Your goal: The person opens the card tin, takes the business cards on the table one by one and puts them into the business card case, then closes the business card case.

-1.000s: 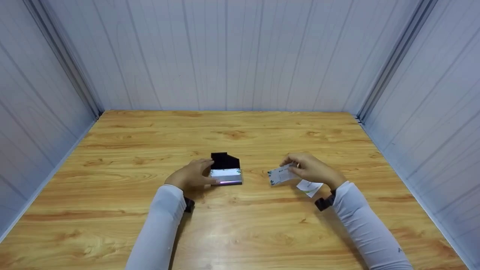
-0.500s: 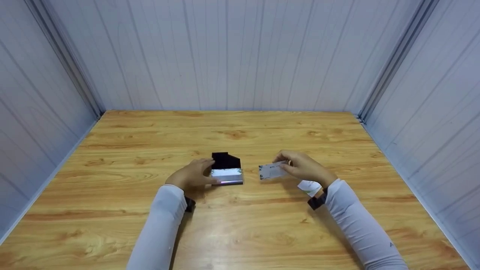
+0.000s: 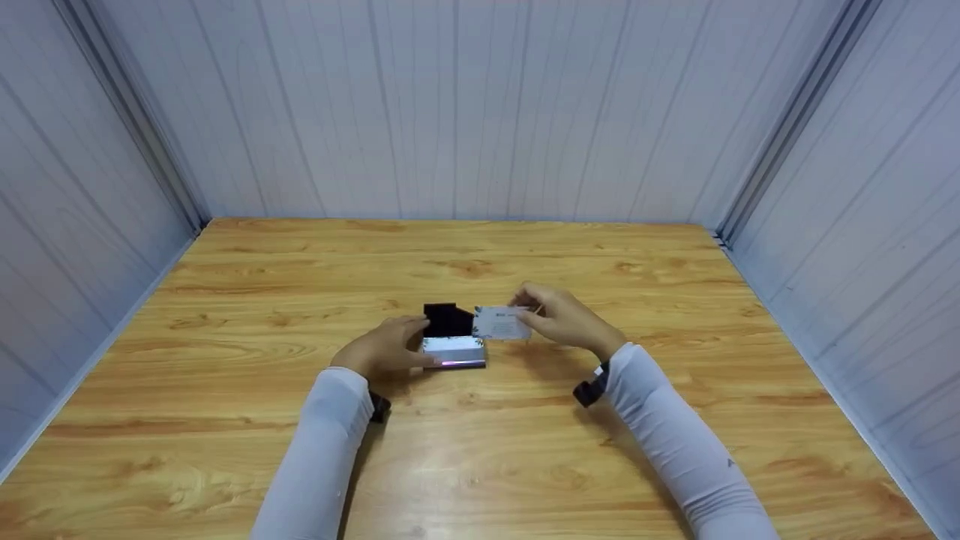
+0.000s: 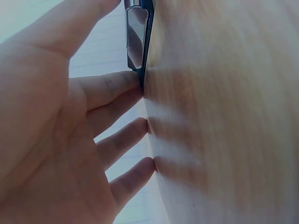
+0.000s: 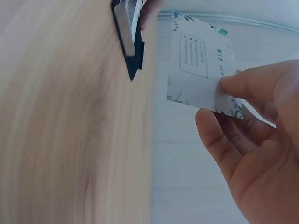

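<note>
An open business card case (image 3: 454,362) lies on the table, its dark lid (image 3: 448,321) tipped back and white cards (image 3: 454,344) with leaf trim inside. My left hand (image 3: 382,349) holds its left end, thumb at the front edge and index finger by the lid; in the left wrist view the other fingers (image 4: 122,142) touch the tabletop. My right hand (image 3: 561,319) pinches a business card (image 3: 498,322) between thumb and fingers, above the table. In the head view this card's left edge overlaps the lid's right edge. Printed text and green leaves show on the card (image 5: 198,65) in the right wrist view.
The wooden tabletop (image 3: 480,450) has pale panel walls (image 3: 480,112) behind it and on both sides. A loose card lying on the right of the table is now almost wholly hidden by my right forearm.
My right hand has carried the business card leftward and slightly away from me, up to the case, turning it level. My left hand and the case have stayed put.
</note>
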### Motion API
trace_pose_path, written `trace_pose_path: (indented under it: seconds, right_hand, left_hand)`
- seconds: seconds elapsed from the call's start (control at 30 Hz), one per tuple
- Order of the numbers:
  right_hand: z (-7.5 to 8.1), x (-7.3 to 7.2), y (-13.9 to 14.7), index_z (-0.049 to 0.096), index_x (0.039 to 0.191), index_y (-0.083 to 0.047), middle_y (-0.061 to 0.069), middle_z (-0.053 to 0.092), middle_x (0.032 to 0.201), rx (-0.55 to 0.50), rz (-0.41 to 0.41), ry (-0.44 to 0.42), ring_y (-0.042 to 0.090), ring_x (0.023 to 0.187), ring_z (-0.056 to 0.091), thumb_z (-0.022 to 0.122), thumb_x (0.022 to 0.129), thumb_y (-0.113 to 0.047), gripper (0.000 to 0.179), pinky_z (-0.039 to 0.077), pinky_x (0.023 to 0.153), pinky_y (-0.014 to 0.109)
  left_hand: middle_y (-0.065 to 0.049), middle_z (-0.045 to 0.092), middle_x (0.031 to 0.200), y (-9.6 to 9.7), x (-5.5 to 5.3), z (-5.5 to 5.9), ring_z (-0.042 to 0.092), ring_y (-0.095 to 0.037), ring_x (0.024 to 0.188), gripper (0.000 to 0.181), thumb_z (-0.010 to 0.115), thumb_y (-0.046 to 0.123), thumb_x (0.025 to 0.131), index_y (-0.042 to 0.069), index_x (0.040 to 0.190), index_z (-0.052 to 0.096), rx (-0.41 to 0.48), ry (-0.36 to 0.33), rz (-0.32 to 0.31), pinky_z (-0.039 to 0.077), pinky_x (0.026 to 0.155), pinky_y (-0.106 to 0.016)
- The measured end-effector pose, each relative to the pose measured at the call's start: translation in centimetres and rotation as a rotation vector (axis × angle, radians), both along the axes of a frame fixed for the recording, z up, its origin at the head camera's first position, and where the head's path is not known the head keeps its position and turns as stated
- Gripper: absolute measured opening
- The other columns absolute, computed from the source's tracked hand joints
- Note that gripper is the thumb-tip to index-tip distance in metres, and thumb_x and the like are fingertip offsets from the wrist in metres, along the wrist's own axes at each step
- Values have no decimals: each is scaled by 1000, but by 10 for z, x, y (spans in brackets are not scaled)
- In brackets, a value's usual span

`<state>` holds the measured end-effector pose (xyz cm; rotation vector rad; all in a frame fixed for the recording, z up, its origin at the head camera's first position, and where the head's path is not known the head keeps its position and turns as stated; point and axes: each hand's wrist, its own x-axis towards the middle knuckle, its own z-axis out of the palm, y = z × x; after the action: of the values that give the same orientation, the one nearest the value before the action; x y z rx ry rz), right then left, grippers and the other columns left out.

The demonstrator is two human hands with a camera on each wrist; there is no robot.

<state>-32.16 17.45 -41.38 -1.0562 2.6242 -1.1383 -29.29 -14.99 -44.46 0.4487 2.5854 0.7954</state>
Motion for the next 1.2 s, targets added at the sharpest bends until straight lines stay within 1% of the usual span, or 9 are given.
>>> trace_pose_path:
  seconds: [0.17,0.33,0.53,0.67,0.77,0.97,1.1,1.2]
  right_hand:
    - [-2,-8,-23,64,117,-6,4,67,111,-37,12,7,18,100,63,58,104,-14,16,54,86,33]
    - [-10,-13,-44,67,116,-6,3,68,107,-82,24,2,17,97,63,60,103,-14,17,54,84,32]
    - [-19,-17,-62,67,115,-6,2,68,104,-94,8,-7,13,95,63,61,102,-12,16,54,83,30]
    - [-22,-18,-67,68,115,-6,3,68,104,-80,10,-14,13,95,64,62,101,-10,15,54,84,29]
    - [-24,-20,-69,68,114,-5,4,68,103,-76,22,-21,15,94,64,62,101,-7,15,54,84,31]
    - [-27,-20,-71,69,113,-7,4,68,100,-45,25,-35,16,93,63,62,100,-7,14,54,84,32]
    - [-29,-20,-72,69,111,-8,4,68,100,-26,27,-44,17,94,63,62,100,-5,13,54,84,32]
    - [-29,-20,-73,68,112,-7,4,68,103,-8,30,-46,17,96,63,61,100,-5,14,53,85,31]
  left_hand:
    - [-9,20,165,0,-1,-1,12,-32,151,92,68,57,91,16,161,24,-6,2,-5,18,118,-56]
    - [-10,21,165,0,-3,-1,13,-33,151,92,68,57,91,15,161,25,-10,6,-5,18,119,-55]
    - [-11,24,163,1,-6,-1,17,-33,150,91,68,56,91,13,160,28,-15,23,-9,19,118,-55]
    - [-10,28,162,2,-7,-1,20,-32,149,90,70,56,90,15,159,31,-2,35,-12,20,118,-55]
    - [-9,30,161,2,-7,-2,22,-32,148,88,71,56,89,16,158,33,5,44,-19,20,118,-54]
    - [-11,35,158,2,-7,-2,26,-32,146,84,70,53,91,11,155,38,4,68,-48,26,116,-54]
    - [-11,35,158,2,-6,-1,27,-32,146,86,70,55,90,9,155,37,-8,67,-43,27,116,-54]
    - [-13,33,159,1,-6,-1,25,-33,147,91,69,56,90,7,157,32,-8,65,-41,26,116,-54]
